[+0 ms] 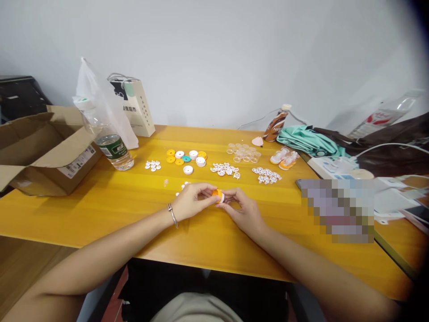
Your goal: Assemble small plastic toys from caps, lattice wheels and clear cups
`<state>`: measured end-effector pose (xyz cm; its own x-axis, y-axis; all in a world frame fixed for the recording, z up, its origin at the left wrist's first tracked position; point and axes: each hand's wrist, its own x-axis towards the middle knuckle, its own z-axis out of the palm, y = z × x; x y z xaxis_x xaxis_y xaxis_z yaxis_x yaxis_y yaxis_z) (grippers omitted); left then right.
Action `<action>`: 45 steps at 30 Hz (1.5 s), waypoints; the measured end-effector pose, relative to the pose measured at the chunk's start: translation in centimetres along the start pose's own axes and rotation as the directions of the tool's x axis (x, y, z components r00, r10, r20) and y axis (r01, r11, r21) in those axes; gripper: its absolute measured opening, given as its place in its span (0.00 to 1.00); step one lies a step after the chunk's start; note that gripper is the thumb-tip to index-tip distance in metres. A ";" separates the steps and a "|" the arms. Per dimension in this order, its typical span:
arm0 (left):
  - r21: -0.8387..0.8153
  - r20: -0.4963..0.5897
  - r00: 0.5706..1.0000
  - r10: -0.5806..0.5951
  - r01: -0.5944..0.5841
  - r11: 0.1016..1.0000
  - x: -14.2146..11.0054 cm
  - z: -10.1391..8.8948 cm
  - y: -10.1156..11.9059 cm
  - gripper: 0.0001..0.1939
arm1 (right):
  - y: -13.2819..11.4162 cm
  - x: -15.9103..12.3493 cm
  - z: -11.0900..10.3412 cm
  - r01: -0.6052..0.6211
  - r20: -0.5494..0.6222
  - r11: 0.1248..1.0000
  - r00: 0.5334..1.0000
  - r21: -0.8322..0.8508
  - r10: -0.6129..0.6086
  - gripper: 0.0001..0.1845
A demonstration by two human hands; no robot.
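Observation:
A small round orange cap-like piece with a white part on its right side [218, 195] is pinched between both hands above the table. My left hand [194, 199], with a bracelet on the wrist, is closed on its orange side. The fingers of my right hand [244, 210] close on the white side. Just behind my left hand lie small white pieces [186, 184], partly hidden by it. Farther back are orange, white and teal round caps [188, 170], white openwork pieces [225, 169] and clear plastic cups [246, 154].
An open cardboard box [50, 152] and a water bottle [114, 147] stand at the left, near a paper bag [137, 107]. To the right are a brown drink bottle [276, 124], folded teal cloth [301, 140], a white power strip [330, 172] with cables, and a blurred-out flat object [335, 210].

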<state>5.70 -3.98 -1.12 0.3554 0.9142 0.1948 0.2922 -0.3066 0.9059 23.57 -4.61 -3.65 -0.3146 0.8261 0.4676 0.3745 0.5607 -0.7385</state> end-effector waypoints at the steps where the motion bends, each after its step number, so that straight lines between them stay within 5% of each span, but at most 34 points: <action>1: 0.010 0.001 1.000 0.004 -0.004 1.000 0.0 0.0 0.0 0.16 | 0.0 0.0 0.0 -0.005 0.000 1.000 1.000 0.002 0.005 0.08; 13: 0.208 0.000 0.978 0.210 -0.206 0.956 -0.4 0.1 -0.2 0.14 | 0.3 0.1 0.4 -0.123 0.010 0.975 0.992 0.183 0.123 0.10; 18: 0.292 -0.029 0.965 0.262 -0.243 0.925 -0.1 0.4 -0.7 0.15 | 0.4 0.4 0.9 -0.237 0.124 0.877 0.971 0.418 0.203 0.15; 22: 0.352 0.022 0.967 0.253 -0.244 0.904 0.2 0.0 -1.1 0.16 | 0.6 0.5 0.8 -0.306 0.224 0.843 0.948 0.443 0.226 0.18; 27: 0.474 0.144 0.964 0.226 -0.267 0.839 0.1 -0.6 -1.4 0.15 | 0.7 0.8 -0.3 -0.233 0.226 0.938 0.958 0.257 0.176 0.11; 33: 0.426 0.256 0.953 0.163 -0.263 0.865 0.0 -0.7 -1.9 0.17 | 3.1 3.0 -4.2 -0.190 -0.138 0.976 0.975 -0.104 0.175 0.09; 36: 0.407 0.255 0.955 0.153 -0.249 0.879 0.0 -0.8 -2.0 0.19 | 6.0 4.0 -7.0 -0.245 -0.310 0.923 0.939 -0.299 0.149 0.12; 39: 0.410 0.249 0.954 0.167 -0.260 0.874 0.0 -0.8 -1.9 0.22 | 8.6 4.5 -9.0 -0.254 -0.323 0.798 0.943 -0.546 0.079 0.15; 45: 0.433 0.279 0.938 0.208 -0.316 0.845 0.0 -0.7 -1.9 0.20 | 9.7 4.6 -8.5 -0.356 -0.290 0.592 0.934 -0.723 0.208 0.16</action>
<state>4.56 -3.23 -2.54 0.6413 0.7196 0.2661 0.5186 -0.6622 0.5409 33.20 5.08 -4.54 0.0368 0.9049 0.4240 0.9644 0.0790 -0.2523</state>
